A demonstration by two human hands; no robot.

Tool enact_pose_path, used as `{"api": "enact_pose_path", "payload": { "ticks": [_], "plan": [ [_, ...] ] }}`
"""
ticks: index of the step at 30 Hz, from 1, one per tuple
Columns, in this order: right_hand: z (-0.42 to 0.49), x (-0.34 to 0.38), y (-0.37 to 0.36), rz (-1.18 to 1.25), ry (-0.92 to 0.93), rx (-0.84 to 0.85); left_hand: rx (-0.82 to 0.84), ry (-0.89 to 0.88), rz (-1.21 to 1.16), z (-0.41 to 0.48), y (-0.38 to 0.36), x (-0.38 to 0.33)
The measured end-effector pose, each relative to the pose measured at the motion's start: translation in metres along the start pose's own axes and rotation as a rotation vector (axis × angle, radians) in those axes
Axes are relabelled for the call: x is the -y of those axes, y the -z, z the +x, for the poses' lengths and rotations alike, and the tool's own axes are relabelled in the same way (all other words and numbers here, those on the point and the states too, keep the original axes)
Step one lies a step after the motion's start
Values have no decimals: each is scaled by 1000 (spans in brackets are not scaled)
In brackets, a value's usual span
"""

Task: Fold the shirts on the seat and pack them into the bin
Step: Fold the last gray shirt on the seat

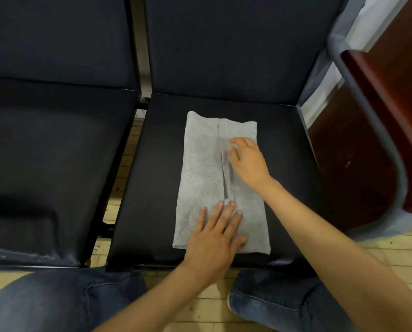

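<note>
A grey shirt [201,168] lies on the black seat [159,164], folded into a long narrow rectangle with both sides turned in to meet at a centre seam. My left hand [215,238] rests flat on its near end, fingers spread. Farther up, my right hand [248,161] presses flat on the right flap beside the seam. Neither hand grips the cloth. No bin is in view.
A second black seat [51,149] stands to the left across a narrow gap. At the right, a dark red wooden armrest [377,130] with a grey metal frame borders the seat. My knees in blue jeans [63,300] are at the seat's front edge, over a tiled floor.
</note>
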State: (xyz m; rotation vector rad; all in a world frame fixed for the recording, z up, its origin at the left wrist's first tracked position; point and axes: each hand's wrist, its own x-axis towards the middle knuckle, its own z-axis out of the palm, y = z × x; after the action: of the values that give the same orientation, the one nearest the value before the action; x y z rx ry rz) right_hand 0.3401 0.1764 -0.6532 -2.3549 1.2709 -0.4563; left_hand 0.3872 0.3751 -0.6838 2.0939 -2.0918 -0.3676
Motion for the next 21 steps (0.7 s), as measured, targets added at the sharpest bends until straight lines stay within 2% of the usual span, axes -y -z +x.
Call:
{"api": "enact_pose_path", "payload": {
  "ticks": [3,7,8,10,12,14,18,19,21],
  "plan": [
    [-64,-15,10,-95,124,99,39,1,26,-6,-7,3],
    [-122,-27,13,-315,101,404,44,-17,2,-11,-2,1],
    [-128,-27,14,-321,81,447,36,-32,4,-12,-2,0],
    [-131,-24,18,-293,48,482,124,-29,7,-19,2,-1],
    [-130,-20,24,-295,45,499,196,-47,21,-28,12,0],
    [-136,-17,30,-289,97,430,246,-63,42,-37,26,7],
    [-169,-14,47,-253,429,131,70,-91,92,-56,48,32],
    [-176,-17,50,-280,481,133,32,-103,87,-60,49,39],
    [-187,-24,54,-357,499,258,-22,-128,100,-67,47,48]
  ]
}}
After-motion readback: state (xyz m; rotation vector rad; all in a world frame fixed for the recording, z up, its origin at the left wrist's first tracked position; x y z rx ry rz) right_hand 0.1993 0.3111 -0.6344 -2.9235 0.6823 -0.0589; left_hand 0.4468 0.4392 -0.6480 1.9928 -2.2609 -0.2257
